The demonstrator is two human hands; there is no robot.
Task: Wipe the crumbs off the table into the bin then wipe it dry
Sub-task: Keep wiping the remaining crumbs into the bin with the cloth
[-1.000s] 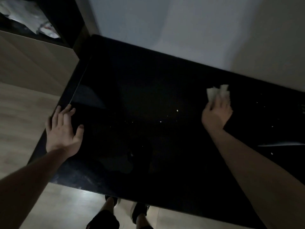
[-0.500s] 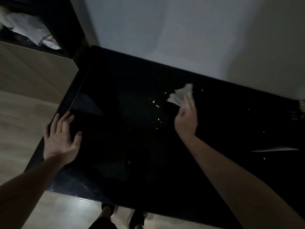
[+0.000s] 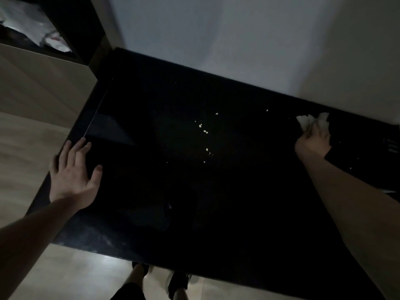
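A glossy black table (image 3: 216, 202) fills the middle of the head view in dim light. Several pale crumbs (image 3: 205, 132) lie scattered in a loose line near its centre, and a few more specks sit at the far right. My right hand (image 3: 313, 141) is at the table's far right, shut on a crumpled white tissue (image 3: 311, 121) pressed against the surface. Flat on the table's left edge rests my left hand (image 3: 73, 174), fingers spread and holding nothing.
A pale wall (image 3: 238, 50) runs along the table's far edge. At top left, a dark open bin (image 3: 43, 33) with white paper inside stands beside a beige cabinet. Light wood floor (image 3: 19, 144) lies to the left, and my feet (image 3: 160, 278) show below the near edge.
My right hand swept the tissue left toward the table's centre, then back out to the far right. A line of crumbs now lies in the centre. My left hand stayed put.
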